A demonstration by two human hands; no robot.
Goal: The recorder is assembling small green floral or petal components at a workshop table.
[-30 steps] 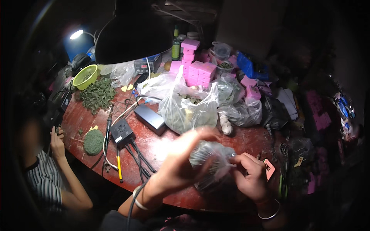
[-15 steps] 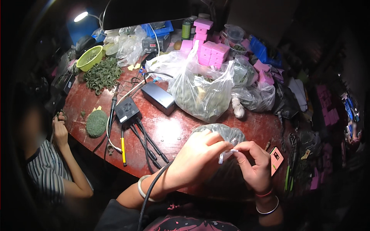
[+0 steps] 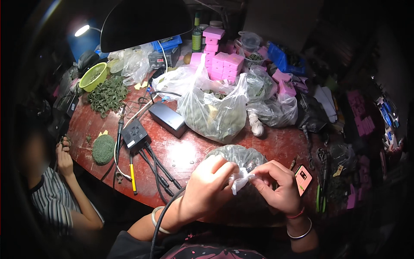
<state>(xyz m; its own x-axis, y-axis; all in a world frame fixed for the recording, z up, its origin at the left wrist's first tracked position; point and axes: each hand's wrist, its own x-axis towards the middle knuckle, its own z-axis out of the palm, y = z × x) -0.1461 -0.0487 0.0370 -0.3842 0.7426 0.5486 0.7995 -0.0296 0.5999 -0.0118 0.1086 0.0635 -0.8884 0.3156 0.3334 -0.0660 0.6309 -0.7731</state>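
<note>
A clear plastic bag (image 3: 237, 153) with dark contents sits on the near part of the red table, mostly behind my hands. Its whitish, bunched neck (image 3: 241, 180) shows between my fingers, with one end sticking down. My left hand (image 3: 209, 184) is closed on the left side of this neck, fingertips partly hidden behind the knuckles. From the right, the thumb and fingers of my right hand (image 3: 278, 186) pinch the same plastic. A black cable (image 3: 166, 211) runs over my left forearm.
Across the table (image 3: 168, 144) lie a black box (image 3: 134, 134), a grey box (image 3: 167, 118), a yellow pen-like tool (image 3: 133, 177) and a pile of green rings (image 3: 108, 95). Beyond stand a fuller plastic bag (image 3: 215, 116) and pink boxes (image 3: 224, 64). A phone (image 3: 303, 179) lies right; another person (image 3: 64, 164) sits left.
My hands have moved slightly apart and a little lower, and more of the bunched plastic shows between them. The whole view has shifted slightly.
</note>
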